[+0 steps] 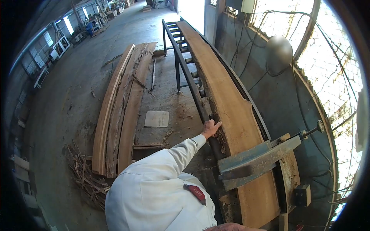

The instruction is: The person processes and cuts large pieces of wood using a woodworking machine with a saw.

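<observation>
My left hand (210, 128) is closed over the dark metal rail (190, 79) of a roller stand, its thumb reaching to the bark-edged left side of a long wooden plank (219, 86). The plank lies lengthwise on the rollers and passes beneath a heavy grey metal machine arm (260, 161), which crosses it close to me. Only a sliver of skin, apparently my right hand (233, 227), shows at the bottom edge; its fingers are out of sight. A red tool (196, 193) sticks out of my white shirt's pocket.
Several long boards (133, 100) lie on the floor to the left, beside a heap of bark strips (84, 173). A pale square sheet (157, 119) rests between boards and stand. Cables (296, 88) hang along the wall and mesh window at right.
</observation>
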`<control>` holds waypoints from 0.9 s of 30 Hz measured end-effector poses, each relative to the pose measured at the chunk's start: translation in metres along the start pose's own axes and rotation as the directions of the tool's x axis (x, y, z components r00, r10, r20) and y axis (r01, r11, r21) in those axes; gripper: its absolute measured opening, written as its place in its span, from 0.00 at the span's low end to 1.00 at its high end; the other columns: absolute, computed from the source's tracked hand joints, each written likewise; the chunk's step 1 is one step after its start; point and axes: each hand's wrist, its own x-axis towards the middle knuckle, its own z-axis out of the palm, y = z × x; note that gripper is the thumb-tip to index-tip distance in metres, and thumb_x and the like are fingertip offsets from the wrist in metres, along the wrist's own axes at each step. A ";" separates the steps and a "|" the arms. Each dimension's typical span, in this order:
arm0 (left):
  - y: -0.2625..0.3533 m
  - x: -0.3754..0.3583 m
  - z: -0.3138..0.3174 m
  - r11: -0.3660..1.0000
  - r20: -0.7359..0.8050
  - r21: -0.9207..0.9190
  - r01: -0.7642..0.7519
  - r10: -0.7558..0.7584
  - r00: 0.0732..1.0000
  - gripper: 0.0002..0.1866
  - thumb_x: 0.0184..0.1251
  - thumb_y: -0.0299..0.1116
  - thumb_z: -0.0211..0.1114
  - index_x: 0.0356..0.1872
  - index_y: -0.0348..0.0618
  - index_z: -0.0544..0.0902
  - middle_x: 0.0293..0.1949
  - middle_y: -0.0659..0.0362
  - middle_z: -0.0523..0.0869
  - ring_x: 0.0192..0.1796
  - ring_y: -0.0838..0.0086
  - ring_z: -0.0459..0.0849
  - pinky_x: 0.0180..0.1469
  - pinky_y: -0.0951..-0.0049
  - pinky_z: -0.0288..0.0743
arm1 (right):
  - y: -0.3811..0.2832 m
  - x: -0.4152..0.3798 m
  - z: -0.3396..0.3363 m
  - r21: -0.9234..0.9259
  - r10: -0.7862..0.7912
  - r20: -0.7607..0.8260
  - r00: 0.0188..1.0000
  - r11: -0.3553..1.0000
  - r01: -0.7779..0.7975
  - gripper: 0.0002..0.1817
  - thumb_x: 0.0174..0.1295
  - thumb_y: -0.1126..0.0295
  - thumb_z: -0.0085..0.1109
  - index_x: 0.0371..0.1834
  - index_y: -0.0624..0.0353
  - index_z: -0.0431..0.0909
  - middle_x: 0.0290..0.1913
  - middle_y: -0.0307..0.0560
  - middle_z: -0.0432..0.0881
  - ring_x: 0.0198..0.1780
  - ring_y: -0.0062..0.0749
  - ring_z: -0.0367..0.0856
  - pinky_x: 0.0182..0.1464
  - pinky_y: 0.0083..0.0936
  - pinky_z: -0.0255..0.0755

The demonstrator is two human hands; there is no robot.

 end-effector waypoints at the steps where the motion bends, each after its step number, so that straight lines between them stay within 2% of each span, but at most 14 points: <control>1: 0.000 -0.001 0.000 0.999 -0.010 0.037 -0.039 0.040 0.999 0.28 0.65 0.54 0.67 0.25 0.34 0.76 0.20 0.48 0.82 0.21 0.62 0.84 0.27 0.61 0.77 | -0.026 -0.007 -0.020 0.001 0.054 0.039 0.998 0.999 -0.054 0.33 0.67 0.40 0.49 0.55 0.61 0.74 0.53 0.58 0.78 0.53 0.49 0.77 0.56 0.46 0.71; 2: -0.001 0.000 0.001 0.994 -0.019 0.074 -0.079 0.081 0.997 0.26 0.66 0.52 0.66 0.27 0.34 0.76 0.20 0.48 0.84 0.19 0.63 0.86 0.24 0.64 0.79 | -0.044 -0.013 -0.034 0.001 0.108 0.078 0.991 0.994 -0.109 0.33 0.67 0.40 0.49 0.56 0.62 0.74 0.54 0.58 0.78 0.54 0.49 0.77 0.57 0.46 0.70; 3: -0.002 0.001 0.002 0.993 -0.031 0.074 -0.093 0.096 0.995 0.26 0.67 0.52 0.66 0.27 0.34 0.76 0.21 0.48 0.84 0.19 0.64 0.86 0.23 0.65 0.79 | -0.015 -0.004 -0.008 0.025 0.065 0.025 0.998 0.998 -0.066 0.34 0.67 0.40 0.49 0.58 0.62 0.73 0.56 0.59 0.77 0.56 0.49 0.76 0.60 0.46 0.69; 5: -0.007 0.002 0.005 0.990 -0.057 0.075 -0.116 0.120 0.991 0.25 0.67 0.51 0.65 0.27 0.34 0.76 0.21 0.48 0.84 0.18 0.65 0.86 0.21 0.66 0.79 | -0.012 -0.004 -0.005 0.008 0.031 -0.005 1.000 0.999 -0.031 0.34 0.67 0.39 0.48 0.58 0.61 0.74 0.56 0.57 0.77 0.56 0.47 0.76 0.59 0.44 0.69; 8: -0.007 0.003 0.005 0.992 -0.050 0.078 -0.097 0.101 0.994 0.26 0.66 0.52 0.66 0.27 0.35 0.76 0.20 0.48 0.84 0.18 0.64 0.86 0.23 0.65 0.80 | -0.015 -0.007 -0.008 -0.008 0.028 -0.008 1.000 1.000 -0.028 0.34 0.67 0.38 0.47 0.57 0.59 0.75 0.55 0.54 0.78 0.55 0.45 0.76 0.59 0.43 0.68; 11: 0.007 -0.005 -0.003 0.996 0.001 0.084 -0.038 0.038 0.999 0.26 0.65 0.53 0.67 0.27 0.35 0.76 0.21 0.49 0.84 0.19 0.64 0.86 0.25 0.65 0.80 | -0.016 -0.009 -0.011 -0.019 0.024 -0.005 1.000 1.000 -0.024 0.34 0.67 0.37 0.46 0.56 0.57 0.76 0.55 0.52 0.79 0.55 0.42 0.76 0.59 0.41 0.68; 14: 0.019 -0.012 -0.008 0.997 0.065 0.037 0.071 -0.074 0.995 0.26 0.64 0.53 0.68 0.27 0.35 0.76 0.25 0.47 0.85 0.21 0.64 0.87 0.26 0.64 0.80 | -0.010 -0.006 -0.008 -0.029 -0.002 -0.003 1.000 1.000 0.002 0.34 0.68 0.35 0.45 0.56 0.55 0.77 0.54 0.49 0.79 0.54 0.39 0.76 0.58 0.39 0.68; 17: 0.011 -0.014 -0.002 0.993 0.100 -0.002 0.118 -0.117 0.988 0.26 0.64 0.51 0.69 0.32 0.30 0.78 0.33 0.45 0.86 0.24 0.63 0.88 0.27 0.64 0.81 | 0.001 -0.001 -0.001 -0.029 -0.039 0.007 0.999 0.999 0.039 0.34 0.68 0.34 0.44 0.55 0.54 0.78 0.54 0.47 0.80 0.53 0.36 0.76 0.58 0.37 0.68; 20: 0.009 -0.020 0.008 0.974 0.237 -0.050 0.220 -0.202 0.950 0.30 0.64 0.48 0.69 0.41 0.20 0.78 0.39 0.42 0.85 0.28 0.60 0.89 0.27 0.65 0.83 | 0.013 0.006 0.003 -0.027 -0.079 0.037 0.996 0.996 0.080 0.34 0.68 0.33 0.43 0.55 0.52 0.79 0.54 0.44 0.80 0.53 0.34 0.76 0.57 0.36 0.68; 23: 0.016 -0.035 0.014 0.939 0.308 -0.129 0.318 -0.267 0.913 0.32 0.66 0.45 0.68 0.46 0.13 0.76 0.40 0.41 0.85 0.30 0.56 0.90 0.25 0.65 0.85 | 0.020 0.005 -0.003 -0.085 -0.111 0.075 0.991 0.989 0.118 0.37 0.66 0.30 0.42 0.56 0.51 0.80 0.55 0.46 0.81 0.51 0.32 0.76 0.57 0.34 0.68; 24: 0.015 -0.040 0.020 0.936 0.317 -0.140 0.325 -0.268 0.910 0.32 0.66 0.45 0.68 0.45 0.13 0.76 0.39 0.41 0.85 0.30 0.56 0.90 0.24 0.64 0.85 | 0.021 0.006 -0.006 -0.052 -0.099 0.075 0.992 0.993 0.103 0.39 0.66 0.30 0.43 0.58 0.54 0.78 0.56 0.50 0.80 0.54 0.37 0.75 0.59 0.37 0.67; 25: 0.013 -0.042 0.026 0.932 0.327 -0.149 0.330 -0.268 0.906 0.31 0.66 0.44 0.68 0.44 0.13 0.76 0.39 0.41 0.85 0.30 0.55 0.90 0.24 0.64 0.85 | -0.005 -0.006 -0.031 0.030 -0.067 0.122 0.990 0.998 0.064 0.40 0.65 0.30 0.44 0.59 0.57 0.76 0.58 0.54 0.79 0.56 0.43 0.74 0.61 0.40 0.65; 26: 0.011 -0.041 0.030 0.931 0.336 -0.156 0.331 -0.265 0.904 0.30 0.67 0.44 0.67 0.44 0.13 0.77 0.38 0.41 0.85 0.30 0.55 0.90 0.23 0.64 0.86 | -0.037 -0.015 -0.063 0.222 0.003 0.231 0.973 0.973 -0.056 0.42 0.64 0.31 0.45 0.61 0.61 0.74 0.60 0.58 0.77 0.59 0.48 0.73 0.64 0.43 0.64; 27: 0.014 -0.039 0.029 0.928 0.338 -0.178 0.326 -0.254 0.906 0.30 0.66 0.44 0.68 0.43 0.13 0.77 0.37 0.41 0.85 0.29 0.55 0.90 0.23 0.64 0.85 | -0.080 -0.026 -0.105 0.404 0.058 0.353 0.934 0.891 -0.208 0.44 0.64 0.31 0.46 0.62 0.64 0.73 0.62 0.61 0.76 0.61 0.53 0.72 0.66 0.47 0.62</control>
